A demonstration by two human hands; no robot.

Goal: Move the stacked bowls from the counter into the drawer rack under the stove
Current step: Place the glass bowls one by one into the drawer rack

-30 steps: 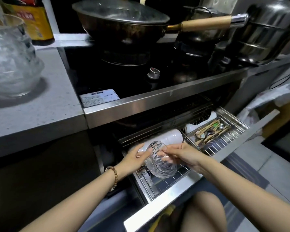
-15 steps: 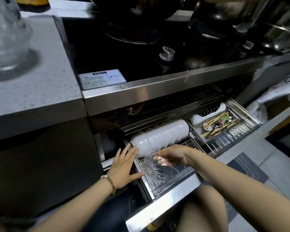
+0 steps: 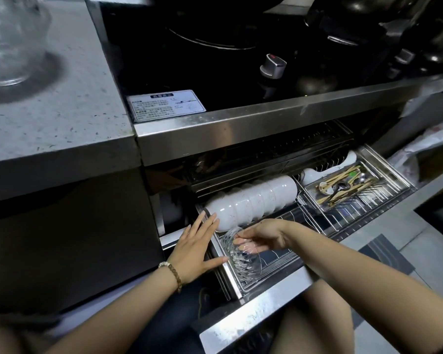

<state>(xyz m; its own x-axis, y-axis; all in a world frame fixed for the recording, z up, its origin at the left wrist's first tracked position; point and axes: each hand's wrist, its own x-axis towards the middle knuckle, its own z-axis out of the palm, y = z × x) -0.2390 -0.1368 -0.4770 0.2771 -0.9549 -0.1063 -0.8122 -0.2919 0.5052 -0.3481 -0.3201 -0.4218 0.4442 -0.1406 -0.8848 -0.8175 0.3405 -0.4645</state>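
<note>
1. Where the drawer rack [image 3: 271, 273] stands pulled out under the stove, the right hand [image 3: 262, 235] reaches in from the right, its wrist bent down. Its fingers are curled over the rim of a cut-glass bowl [image 3: 241, 261], and their tips show through the glass.
2. The cut-glass bowl stands tilted on its edge in the front left corner of the rack, just in front of a row of white bowls [image 3: 256, 200] lying on their sides.
3. The left hand [image 3: 197, 247] lies palm down at the drawer's left edge. Its fingers are straight and spread, and their tips touch the end white bowl. The thumb points toward the glass bowl, but contact cannot be told.
4. A bead bracelet [image 3: 174, 273] circles the left wrist.
5. A white sticker [image 3: 166, 105] on the black stove top carries printed lines too small to read.
6. The stove knob [image 3: 273, 66] bears a small red mark.
7. A cutlery tray [image 3: 389, 178] of spoons and chopsticks sits in the rack's right half.
</note>
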